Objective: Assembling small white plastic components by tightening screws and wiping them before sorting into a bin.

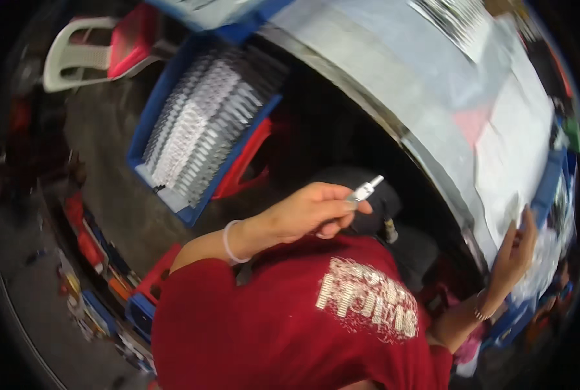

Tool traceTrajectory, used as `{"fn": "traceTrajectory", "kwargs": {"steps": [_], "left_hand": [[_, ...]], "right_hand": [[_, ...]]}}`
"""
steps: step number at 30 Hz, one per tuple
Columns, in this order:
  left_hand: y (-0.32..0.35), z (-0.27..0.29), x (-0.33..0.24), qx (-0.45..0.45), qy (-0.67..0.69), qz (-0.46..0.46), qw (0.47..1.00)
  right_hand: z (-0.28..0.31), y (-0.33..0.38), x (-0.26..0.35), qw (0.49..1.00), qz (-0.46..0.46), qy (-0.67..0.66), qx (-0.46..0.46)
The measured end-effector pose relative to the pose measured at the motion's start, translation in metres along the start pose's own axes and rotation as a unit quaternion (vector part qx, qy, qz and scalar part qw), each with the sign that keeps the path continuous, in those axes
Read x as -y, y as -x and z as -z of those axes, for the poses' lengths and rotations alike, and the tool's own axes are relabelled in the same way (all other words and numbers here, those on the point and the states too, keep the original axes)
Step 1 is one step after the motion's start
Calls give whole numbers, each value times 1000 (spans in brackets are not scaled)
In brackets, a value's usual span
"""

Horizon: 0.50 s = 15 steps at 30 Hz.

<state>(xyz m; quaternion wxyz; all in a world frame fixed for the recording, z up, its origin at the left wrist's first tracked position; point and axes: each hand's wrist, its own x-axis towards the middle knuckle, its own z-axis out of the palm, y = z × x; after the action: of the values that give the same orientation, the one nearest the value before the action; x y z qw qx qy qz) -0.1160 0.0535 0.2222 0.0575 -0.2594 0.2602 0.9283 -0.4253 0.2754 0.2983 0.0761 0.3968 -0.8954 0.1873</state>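
My left hand, with a white band at the wrist, pinches a small silver metal fitting between thumb and fingers. The fitting has a wider body and a narrow tip that points up and to the right. My right hand, wearing a beaded bracelet, is at the right side of the table. Its fingers are stretched upward and apart, beside a small blurred whitish shape. Left of my left hand, a blue tray holds many silver metal parts laid in rows.
A red stool shows beneath the blue tray. The work table is covered with pale sheeting, and a stack of metal strips lies at its far side. Clear plastic bags sit by my right hand. A white-and-red chair stands far left.
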Motion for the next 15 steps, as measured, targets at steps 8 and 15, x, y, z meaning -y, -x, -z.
{"fn": "traceTrajectory", "kwargs": {"steps": [8, 15], "left_hand": [[1, 31, 13, -175, 30, -207, 962], [8, 95, -38, -296, 37, -401, 866]], "right_hand": [[-82, 26, 177, 828, 158, -365, 395], [-177, -3, 271, 814, 202, -441, 321]]}}
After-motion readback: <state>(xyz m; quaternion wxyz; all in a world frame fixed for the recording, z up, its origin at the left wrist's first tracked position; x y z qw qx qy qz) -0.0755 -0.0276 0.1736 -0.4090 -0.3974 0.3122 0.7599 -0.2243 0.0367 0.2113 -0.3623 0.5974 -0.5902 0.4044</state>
